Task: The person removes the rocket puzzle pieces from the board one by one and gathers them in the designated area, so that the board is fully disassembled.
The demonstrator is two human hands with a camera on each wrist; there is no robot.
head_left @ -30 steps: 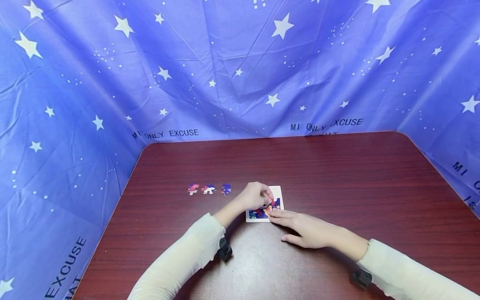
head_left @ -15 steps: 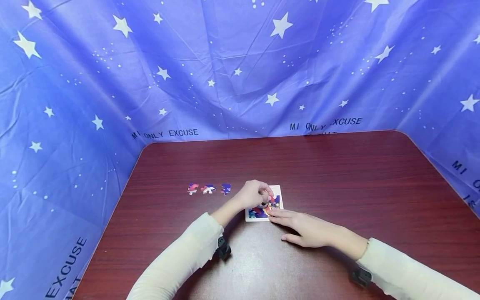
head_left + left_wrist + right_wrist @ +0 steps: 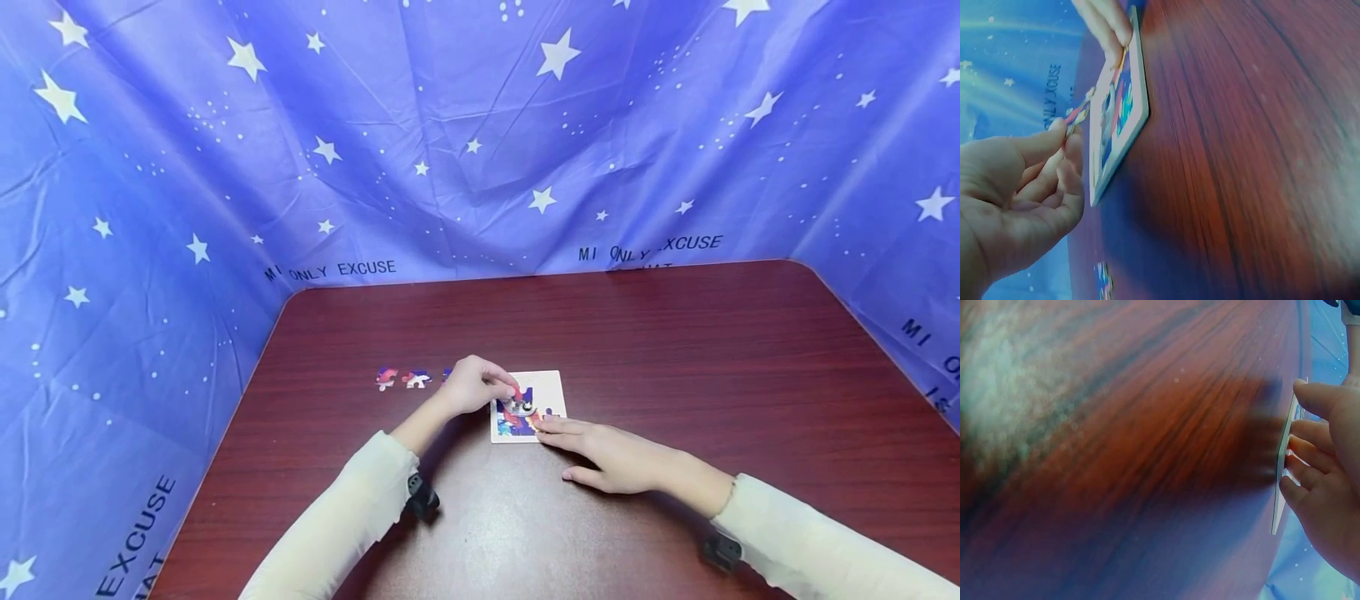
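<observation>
Between thumb and fingertips my left hand [image 3: 472, 387] pinches a colourful jigsaw puzzle piece [image 3: 1077, 115], raised just above the puzzle board [image 3: 551, 387]. The board is square with a white border; pieces in blue, red and yellow fill its near part, while bare white shows at its far right. My right hand [image 3: 618, 460] lies with extended fingers on the near right edge of the board. In the right wrist view, those fingers [image 3: 1310, 431] touch the board's thin edge, and the board's picture is hidden.
Left of the board lie loose puzzle pieces: a pink-and-purple one [image 3: 386, 377], another beside it [image 3: 417, 379], and a third [image 3: 447, 375] partly hidden by my left hand. The dark red wooden table [image 3: 675, 333] ends at a blue star-patterned curtain [image 3: 480, 125].
My left hand has moved left across the board with the pinched piece, uncovering the board's far right part. The right hand stays in place.
</observation>
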